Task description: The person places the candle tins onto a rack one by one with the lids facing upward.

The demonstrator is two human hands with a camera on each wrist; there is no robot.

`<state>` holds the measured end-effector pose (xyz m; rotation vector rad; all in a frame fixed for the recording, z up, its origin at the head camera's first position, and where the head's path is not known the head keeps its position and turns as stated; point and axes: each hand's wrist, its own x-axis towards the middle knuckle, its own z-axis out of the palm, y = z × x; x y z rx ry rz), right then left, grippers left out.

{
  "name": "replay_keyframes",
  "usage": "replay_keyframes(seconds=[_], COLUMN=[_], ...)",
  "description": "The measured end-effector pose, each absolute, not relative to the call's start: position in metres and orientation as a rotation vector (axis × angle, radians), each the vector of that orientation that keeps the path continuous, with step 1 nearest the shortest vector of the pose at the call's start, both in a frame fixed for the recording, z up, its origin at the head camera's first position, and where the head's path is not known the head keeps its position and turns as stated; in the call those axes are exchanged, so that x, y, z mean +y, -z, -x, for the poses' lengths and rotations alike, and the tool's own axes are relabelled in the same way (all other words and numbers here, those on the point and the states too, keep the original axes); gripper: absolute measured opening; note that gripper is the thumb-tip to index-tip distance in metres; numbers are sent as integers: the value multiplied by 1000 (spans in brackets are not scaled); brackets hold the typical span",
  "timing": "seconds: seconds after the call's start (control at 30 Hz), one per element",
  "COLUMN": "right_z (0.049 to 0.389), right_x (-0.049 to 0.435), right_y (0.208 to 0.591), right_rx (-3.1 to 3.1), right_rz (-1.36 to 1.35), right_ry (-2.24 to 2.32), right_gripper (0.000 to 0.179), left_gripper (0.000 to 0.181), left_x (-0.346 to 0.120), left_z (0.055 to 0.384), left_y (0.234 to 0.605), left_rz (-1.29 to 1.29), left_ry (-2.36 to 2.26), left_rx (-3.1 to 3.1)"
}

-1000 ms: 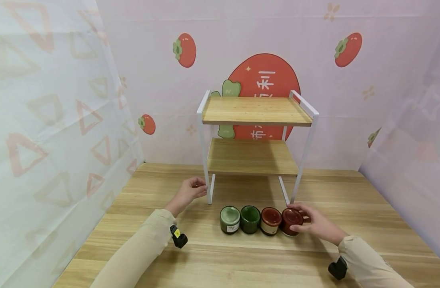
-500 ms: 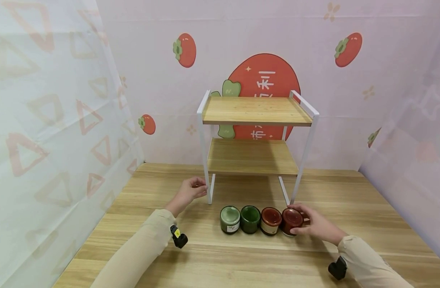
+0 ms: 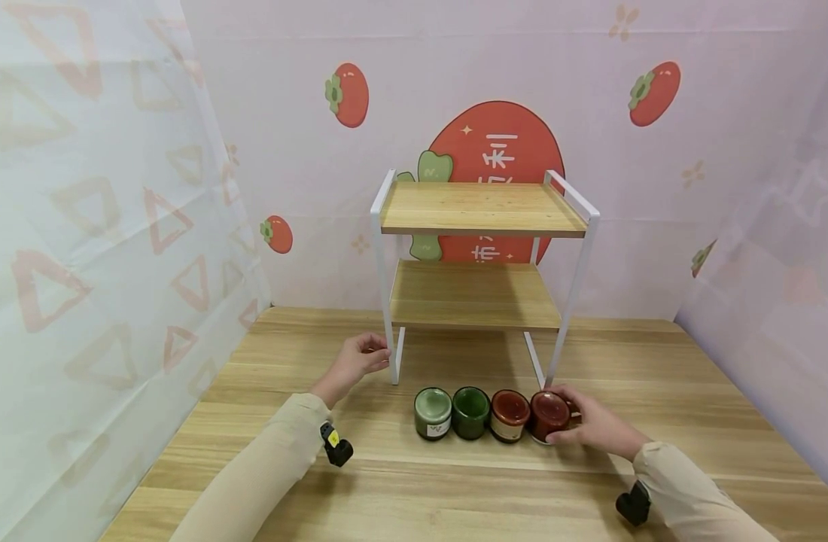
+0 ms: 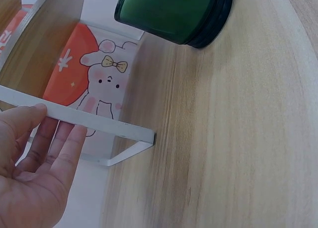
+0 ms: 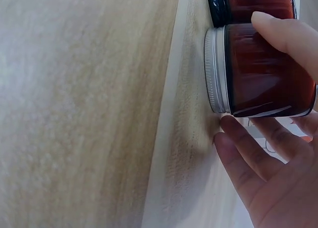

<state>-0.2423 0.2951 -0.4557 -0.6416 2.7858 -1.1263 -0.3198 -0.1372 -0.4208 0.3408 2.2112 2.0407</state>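
A row of glass jars stands upside down before the white-framed shelf rack [image 3: 483, 207]: a pale green jar [image 3: 433, 410], a dark green jar [image 3: 471, 412], a reddish-brown jar [image 3: 509, 414] and a dark red jar [image 3: 549, 414]. The dark red one is held by my right hand [image 3: 595, 423], thumb on its near side and fingers behind. In the right wrist view its silver lid [image 5: 216, 71] meets the table. My left hand [image 3: 351, 366] pinches the rack's front left leg [image 4: 99, 119] between thumb and fingers. A green jar shows at that view's top edge.
The rack has a wooden top board and a lower board [image 3: 475, 293]. A patterned cloth wall [image 3: 305, 150] closes off the back, and more cloth hangs at both sides of the wooden table [image 3: 414, 489].
The right hand's fingers and wrist shift very slightly at the dark red jar. The left hand, the jars and the rack stay in place.
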Motion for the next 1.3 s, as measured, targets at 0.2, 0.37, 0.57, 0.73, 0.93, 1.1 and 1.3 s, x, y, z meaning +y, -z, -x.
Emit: replay_keyframes(seconds=[0.2, 0.37, 0.57, 0.73, 0.93, 1.1, 1.3], right_z=[245, 247, 247, 244, 232, 224, 223], right_x=[296, 297, 295, 291, 290, 291, 290], right_y=[458, 458, 456, 450, 437, 422, 401], right_rx=[2797, 2795, 2798, 2839, 2858, 2882, 2939], right_rz=[697, 719, 728, 703, 639, 570, 581], right_ry=[1076, 1060, 1039, 967, 1027, 1174, 1301], right_gripper=[76, 75, 73, 71, 69, 66, 63], left_gripper=[16, 16, 19, 19, 19, 18, 17], left_x=[-137, -137, -137, -137, -136, -136, -137], left_z=[322, 324, 323, 324, 323, 323, 322], left_y=[422, 424, 424, 425, 425, 423, 422], left_rz=[-332, -324, -319, -320, -316, -317, -313], left_ry=[-2041, -2035, -2025, -2021, -2022, -2028, -2047], left_rx=[2209, 2216, 2223, 2232, 2230, 2221, 2213])
